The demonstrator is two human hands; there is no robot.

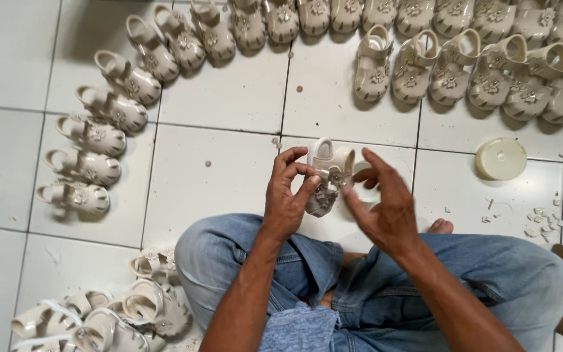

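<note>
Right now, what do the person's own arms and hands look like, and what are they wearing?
Both forearms are bare, with no sleeves reaching into view. The left hand and right hand wear no gloves, and no rings, watch or bracelets show. Fingernails are short. Below the arms, the person wears blue denim jeans and is barefoot, with one toe visible.

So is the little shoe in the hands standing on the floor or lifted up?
Lifted up. The left hand holds the beige sandal above the white tiled floor, heel end up, while the right hand touches its flower decoration.
</note>
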